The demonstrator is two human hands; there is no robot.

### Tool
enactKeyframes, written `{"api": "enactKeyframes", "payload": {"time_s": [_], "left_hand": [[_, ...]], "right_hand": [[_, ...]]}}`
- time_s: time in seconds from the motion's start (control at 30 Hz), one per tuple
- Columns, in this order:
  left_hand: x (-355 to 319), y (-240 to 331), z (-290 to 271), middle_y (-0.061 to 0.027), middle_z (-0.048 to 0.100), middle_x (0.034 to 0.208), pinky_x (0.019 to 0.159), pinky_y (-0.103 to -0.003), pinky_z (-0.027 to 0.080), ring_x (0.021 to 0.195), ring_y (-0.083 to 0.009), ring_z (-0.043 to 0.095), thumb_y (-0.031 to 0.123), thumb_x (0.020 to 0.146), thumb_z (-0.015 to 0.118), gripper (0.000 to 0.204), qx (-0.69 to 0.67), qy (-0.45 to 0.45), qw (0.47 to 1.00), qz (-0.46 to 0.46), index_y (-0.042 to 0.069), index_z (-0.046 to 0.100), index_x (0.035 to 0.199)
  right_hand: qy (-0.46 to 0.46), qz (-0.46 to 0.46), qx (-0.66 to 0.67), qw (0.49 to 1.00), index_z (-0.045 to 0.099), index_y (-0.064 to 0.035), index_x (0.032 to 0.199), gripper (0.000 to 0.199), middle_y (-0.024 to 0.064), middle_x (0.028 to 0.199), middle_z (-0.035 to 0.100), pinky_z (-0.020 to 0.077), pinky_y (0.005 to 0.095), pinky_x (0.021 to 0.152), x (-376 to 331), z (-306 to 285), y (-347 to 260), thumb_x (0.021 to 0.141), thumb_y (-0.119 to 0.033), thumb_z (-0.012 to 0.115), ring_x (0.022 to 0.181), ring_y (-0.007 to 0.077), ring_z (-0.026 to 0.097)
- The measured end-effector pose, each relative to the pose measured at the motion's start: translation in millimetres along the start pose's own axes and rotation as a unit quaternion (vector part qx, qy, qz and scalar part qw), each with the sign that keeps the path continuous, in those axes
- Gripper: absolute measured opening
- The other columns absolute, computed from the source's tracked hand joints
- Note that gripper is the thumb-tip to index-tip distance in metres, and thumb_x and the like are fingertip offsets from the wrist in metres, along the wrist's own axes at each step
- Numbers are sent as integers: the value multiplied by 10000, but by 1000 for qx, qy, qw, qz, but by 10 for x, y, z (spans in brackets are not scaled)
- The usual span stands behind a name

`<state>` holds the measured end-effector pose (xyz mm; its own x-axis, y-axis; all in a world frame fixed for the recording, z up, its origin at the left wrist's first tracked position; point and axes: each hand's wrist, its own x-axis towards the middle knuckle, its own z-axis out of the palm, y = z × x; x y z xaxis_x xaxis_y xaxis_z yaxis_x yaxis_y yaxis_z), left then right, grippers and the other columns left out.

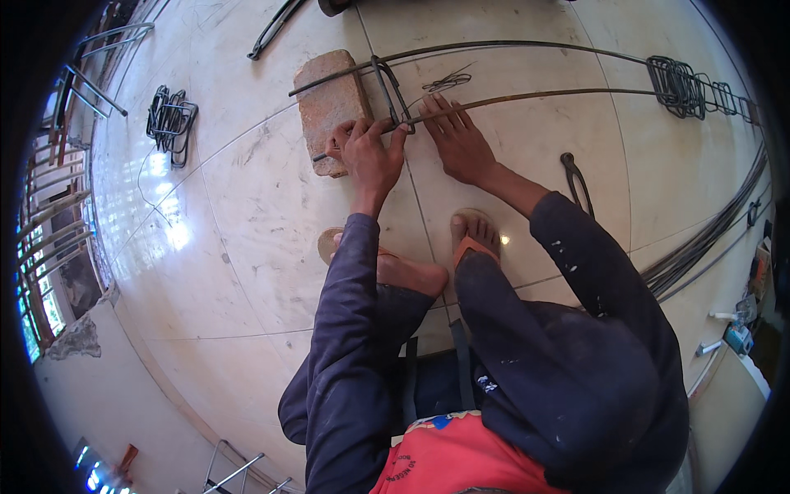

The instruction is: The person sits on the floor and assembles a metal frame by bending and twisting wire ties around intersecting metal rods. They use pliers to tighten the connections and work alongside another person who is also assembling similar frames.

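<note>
Fingers of the left hand [368,160] close narrowly at the nearer of two long rods [535,95], where one bent wire frame [382,82] spans both rods beside one brick [333,107]; whether they pinch rod or frame, I cannot tell. Nearly straight and slightly spread, the fingers of the right hand [457,146] meet the same rod; over or under is unclear. One thin wire coil [448,81] lies near. Two frame bundles, one at the rods' right [676,86], one at far left [171,119], are too tangled to count. One pair of pincers [578,181] lies near the right sleeve [592,247]; one long-handled tool [273,31] is cut off above.
</note>
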<state>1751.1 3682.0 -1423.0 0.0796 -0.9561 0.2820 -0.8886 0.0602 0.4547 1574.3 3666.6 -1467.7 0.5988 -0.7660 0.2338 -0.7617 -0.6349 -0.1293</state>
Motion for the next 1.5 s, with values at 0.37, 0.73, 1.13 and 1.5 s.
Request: {"api": "enactKeyframes", "payload": {"time_s": [0.37,0.73,1.13,1.5], "left_hand": [[-5,22,-5,-38,637,844,941,-444,185,1016,-266,467,358,737,699,259,-24,24,999,-2,132,734,858],[-7,20,-1,-28,653,870,940,-440,199,1041,-260,460,378,755,686,274,-35,21,999,-11,139,731,883],[-28,60,5,-18,670,867,950,-394,234,1017,-234,478,339,731,705,263,-30,50,998,-25,121,731,875],[-112,68,-32,-36,682,858,960,-387,242,1021,-224,492,318,721,729,267,-69,45,995,-57,125,731,905]], "right_hand": [[-29,3,43,999,562,-103,1204,392,86,912,624,447,420,882,-14,8,39,818,-144,502,917,263,601],[-163,260,396,866,535,-140,1276,419,87,668,604,484,327,554,76,-631,-365,858,-161,523,560,201,589],[-182,384,771,474,390,-157,1392,494,-72,638,360,336,197,445,102,-707,-335,907,-148,480,486,31,372],[-181,424,747,479,417,-57,1359,455,-62,640,372,363,212,494,116,-889,-460,915,-140,471,523,63,403]]}}
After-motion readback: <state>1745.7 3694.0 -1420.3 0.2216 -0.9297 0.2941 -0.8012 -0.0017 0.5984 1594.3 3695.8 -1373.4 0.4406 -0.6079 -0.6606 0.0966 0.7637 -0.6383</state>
